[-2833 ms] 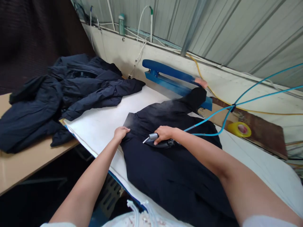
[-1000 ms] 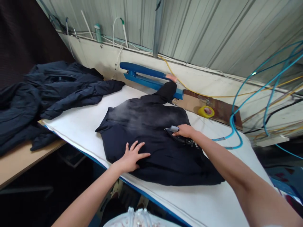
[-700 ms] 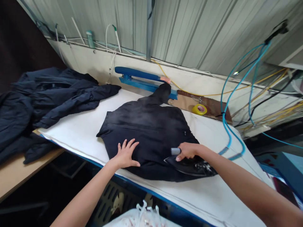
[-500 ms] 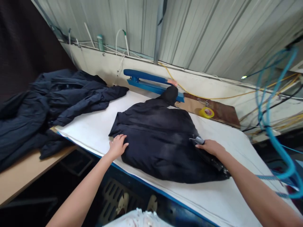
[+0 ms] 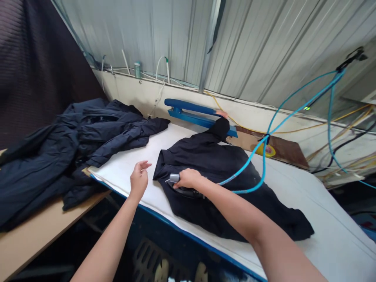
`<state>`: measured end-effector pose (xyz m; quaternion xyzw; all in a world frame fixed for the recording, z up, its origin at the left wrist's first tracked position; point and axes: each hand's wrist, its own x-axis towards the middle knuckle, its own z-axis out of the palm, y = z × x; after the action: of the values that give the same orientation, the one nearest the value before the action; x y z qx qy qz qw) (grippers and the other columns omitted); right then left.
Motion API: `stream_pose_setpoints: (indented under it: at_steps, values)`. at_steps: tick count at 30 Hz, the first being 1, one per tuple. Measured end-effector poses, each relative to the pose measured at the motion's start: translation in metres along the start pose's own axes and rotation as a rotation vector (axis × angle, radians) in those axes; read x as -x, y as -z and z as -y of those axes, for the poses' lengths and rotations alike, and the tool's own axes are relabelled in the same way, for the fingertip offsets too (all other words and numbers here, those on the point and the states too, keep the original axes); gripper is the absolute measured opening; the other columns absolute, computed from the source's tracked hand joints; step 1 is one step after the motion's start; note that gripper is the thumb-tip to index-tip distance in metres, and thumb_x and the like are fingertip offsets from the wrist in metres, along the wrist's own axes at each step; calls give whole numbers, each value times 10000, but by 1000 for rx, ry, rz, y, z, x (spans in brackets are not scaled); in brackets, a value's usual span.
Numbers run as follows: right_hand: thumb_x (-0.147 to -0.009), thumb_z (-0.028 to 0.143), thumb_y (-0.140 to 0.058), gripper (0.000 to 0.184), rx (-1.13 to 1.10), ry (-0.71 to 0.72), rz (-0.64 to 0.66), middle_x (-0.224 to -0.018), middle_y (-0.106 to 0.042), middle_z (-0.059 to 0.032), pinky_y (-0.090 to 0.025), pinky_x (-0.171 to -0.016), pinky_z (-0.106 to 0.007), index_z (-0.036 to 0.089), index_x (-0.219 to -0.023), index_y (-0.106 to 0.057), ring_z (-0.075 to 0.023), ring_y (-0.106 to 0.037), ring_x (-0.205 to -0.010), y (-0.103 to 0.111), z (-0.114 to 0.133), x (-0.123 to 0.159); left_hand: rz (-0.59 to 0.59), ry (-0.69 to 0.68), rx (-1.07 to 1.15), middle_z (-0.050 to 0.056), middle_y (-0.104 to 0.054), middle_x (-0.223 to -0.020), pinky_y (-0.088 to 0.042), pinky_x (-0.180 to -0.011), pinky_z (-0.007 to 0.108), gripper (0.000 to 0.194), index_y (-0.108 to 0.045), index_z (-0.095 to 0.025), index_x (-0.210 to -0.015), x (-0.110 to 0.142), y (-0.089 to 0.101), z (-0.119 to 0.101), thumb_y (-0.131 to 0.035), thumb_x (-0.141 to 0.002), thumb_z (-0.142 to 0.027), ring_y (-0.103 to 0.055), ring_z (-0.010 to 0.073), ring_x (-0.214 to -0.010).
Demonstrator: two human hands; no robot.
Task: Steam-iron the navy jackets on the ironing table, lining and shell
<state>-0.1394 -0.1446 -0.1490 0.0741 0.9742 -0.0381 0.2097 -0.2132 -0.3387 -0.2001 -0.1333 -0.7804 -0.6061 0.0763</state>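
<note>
A dark jacket (image 5: pixel 235 168) lies spread on the white padded ironing table (image 5: pixel 296 192). Wrapped around the handle of a steam iron (image 5: pixel 174 178), my right hand (image 5: pixel 189 178) has it over the jacket's left part, near the collar end. The soleplate is mostly hidden by my hand and forearm. My left hand (image 5: pixel 139 179) hovers just left of the garment, holding nothing, with its fingers loosely bent and apart. A light blue hose (image 5: pixel 249 156) runs from the iron up to a hanger at the upper right.
Another dark jacket (image 5: pixel 96 133) is heaped at the left, partly over a wooden board (image 5: pixel 58 231). Behind the ironing table stand a blue sleeve board (image 5: pixel 190 111) and a brown board (image 5: pixel 282 145) with a yellow tape roll (image 5: pixel 268 150). Cables line the wall.
My right hand has brought the iron leftward across the jacket, from its right side to near the collar end. My left hand has lifted off the cloth. The hose now stretches over the jacket.
</note>
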Motion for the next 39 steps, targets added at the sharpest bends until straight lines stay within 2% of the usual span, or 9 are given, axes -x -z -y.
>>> stream_pose_setpoints:
  at_steps: [3,6,13,16,22,27,31,33,39]
  values:
    - [-561,709,-521,631,-68,-79,-95,-1031,-637,-75,-455,-692,-312,255,-983,-643,-255,-590,-903,12,7,-32,-20,-17,35,47,-640,-926,-431,-864,305,299,-469,-193,-995,3,10,-2,-381,-715,-136,-584,152,-951]
    - [-584,665,-539,593,-130,-241,-201,-1025,-636,-84,-455,-707,-311,237,-979,-645,-248,-588,-910,21,-15,-48,37,-34,63,48,-640,-912,-426,-873,338,278,-483,-190,-982,11,8,-1,-393,-721,-164,-589,164,-936]
    - [-586,634,-572,605,-245,-560,-275,-1035,-626,-119,-447,-727,-310,200,-1001,-647,-253,-585,-921,10,-134,-9,301,-87,90,42,-641,-871,-448,-829,338,240,-496,-188,-972,31,-52,-10,-402,-763,-261,-601,166,-872]
    - [-609,621,-563,624,-274,-700,-288,-1058,-610,-143,-443,-736,-323,177,-1043,-627,-268,-576,-944,-5,-201,34,528,-152,59,36,-647,-863,-454,-794,312,218,-532,-191,-933,46,-87,-31,-414,-780,-292,-603,159,-833]
    - [-694,560,-518,542,-306,-928,-274,-1044,-607,-171,-438,-743,-328,134,-1011,-627,-278,-570,-957,-50,-327,137,1240,-217,-40,10,-663,-816,-452,-767,260,270,-624,-213,-925,112,-158,-87,-468,-782,-380,-598,147,-793]
    - [-677,592,-516,616,-332,-1065,-266,-1056,-587,-193,-448,-717,-355,120,-1069,-568,-297,-562,-962,-87,-406,192,1516,-312,-380,74,-381,-1355,-251,-1018,430,880,-381,-304,-1295,158,-217,-97,-668,-510,-583,-303,304,-1247]
    - [-697,610,-468,617,-369,-1145,-295,-1063,-572,-186,-447,-712,-371,149,-1102,-530,-301,-546,-979,-111,-453,205,1550,-307,-768,129,-84,-1459,-4,-970,639,1268,-137,-340,-1375,176,-251,-82,-737,-289,-602,26,440,-1281]
    - [-728,603,-422,597,-395,-1180,-300,-1061,-563,-190,-443,-711,-389,154,-1109,-522,-308,-538,-984,-120,-467,207,1533,-334,-864,109,-30,-1466,71,-926,667,1215,-162,-377,-1360,180,-260,-75,-732,-311,-606,103,455,-1260]
    - [-780,481,-417,483,-161,-1140,-456,-1161,-454,-205,-374,-790,-457,151,-1118,-515,-353,-426,-1080,-128,-469,208,1540,-282,-834,17,-81,-1470,48,-967,615,475,-429,-430,-1229,172,-264,-80,-395,-775,-564,52,384,-1298]
